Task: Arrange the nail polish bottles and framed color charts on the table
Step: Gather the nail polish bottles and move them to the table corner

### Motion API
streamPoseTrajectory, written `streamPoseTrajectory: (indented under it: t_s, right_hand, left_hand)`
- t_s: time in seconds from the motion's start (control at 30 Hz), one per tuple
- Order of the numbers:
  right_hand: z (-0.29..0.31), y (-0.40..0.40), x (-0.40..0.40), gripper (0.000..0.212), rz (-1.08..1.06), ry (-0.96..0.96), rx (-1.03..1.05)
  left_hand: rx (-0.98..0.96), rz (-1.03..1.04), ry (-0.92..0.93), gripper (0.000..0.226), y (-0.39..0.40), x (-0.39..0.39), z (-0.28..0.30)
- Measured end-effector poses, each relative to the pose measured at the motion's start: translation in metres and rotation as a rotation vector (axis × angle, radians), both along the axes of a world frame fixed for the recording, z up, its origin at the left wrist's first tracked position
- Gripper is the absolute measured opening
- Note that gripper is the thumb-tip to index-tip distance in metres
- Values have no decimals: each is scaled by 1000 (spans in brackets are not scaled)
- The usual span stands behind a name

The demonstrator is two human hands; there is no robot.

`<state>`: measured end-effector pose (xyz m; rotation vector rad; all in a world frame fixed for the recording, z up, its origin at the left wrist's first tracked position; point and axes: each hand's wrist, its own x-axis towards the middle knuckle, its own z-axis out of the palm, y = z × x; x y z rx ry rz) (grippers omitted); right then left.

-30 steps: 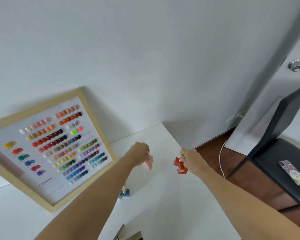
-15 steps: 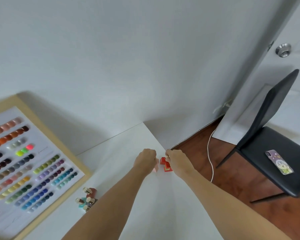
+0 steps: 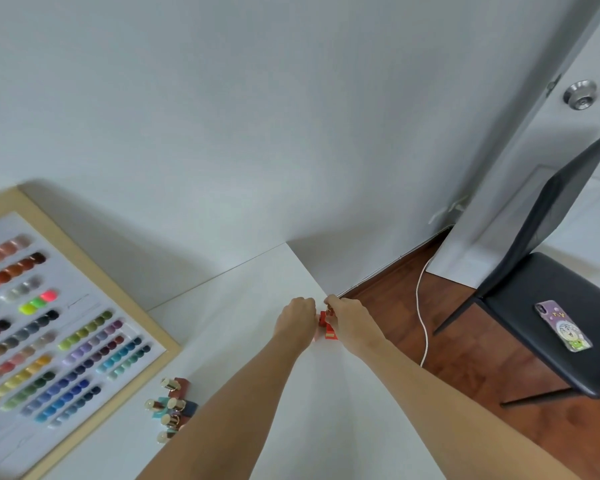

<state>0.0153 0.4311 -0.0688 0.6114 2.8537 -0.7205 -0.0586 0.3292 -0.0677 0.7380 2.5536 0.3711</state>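
My left hand and my right hand are side by side near the far right corner of the white table. The right hand is closed on red nail polish bottles, which rest low against the tabletop. A pink bottle peeks out under the closed left hand. A wood-framed color chart with rows of colored swatches leans against the wall at the left. Several gold-capped bottles stand in a cluster in front of the chart, beside my left forearm.
The table's right edge drops to a brown wooden floor with a white cable. A black chair with a phone on its seat stands at the right. A door with a round knob is behind it.
Both hands came together and lowered toward the table's far right corner, carrying the pink and red bottles. My view shifted right, so the chart slid to the left edge.
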Motion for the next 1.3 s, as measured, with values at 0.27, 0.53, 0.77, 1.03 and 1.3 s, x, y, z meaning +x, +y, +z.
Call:
streamPoseTrajectory:
  t_s: [0.27,0.53,0.77,1.03,1.3]
  right_hand:
    - [11,-7,13,43,31,22,61]
    - [38,-32,22,34,43,214,247]
    - [39,-102,18,30,231,270,192]
    - [20,-185,14,47,470,34,-65]
    - [0,-229,3,80,529,-74,-148]
  left_hand:
    - [52,-32,-81,47,-30,10,26]
    - [130,2,53,50,-123,-19,45]
    - [149,92,140,26,-250,-27,49]
    - [21,-1,-74,71,-318,-20,29]
    - [25,-88,-119,71,-298,-23,10]
